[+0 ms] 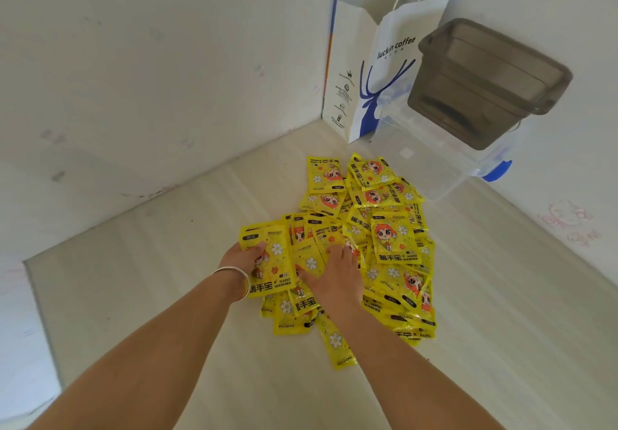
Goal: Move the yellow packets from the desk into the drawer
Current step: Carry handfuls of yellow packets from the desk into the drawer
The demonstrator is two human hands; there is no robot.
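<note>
Gripping packet (267, 259), long axis upright: left hand (242, 257) | right hand (337, 267) fingers spread on yellow packets (384, 239)

You see a pale wooden desk (150, 296) filling the lower frame. On it, a heap of yellow packets (361, 249) lies at the centre. At the upper right stand a white paper bag (371, 72) and a clear plastic box (431, 162).

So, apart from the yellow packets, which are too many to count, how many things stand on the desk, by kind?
White paper bag printed "luckin coffee": 1
Grey translucent storage box: 1
Clear plastic container with a blue latch, under the grey box: 1
Total: 3
The yellow hand warmer packets overlap in a heap, so no exact count is possible.
</note>
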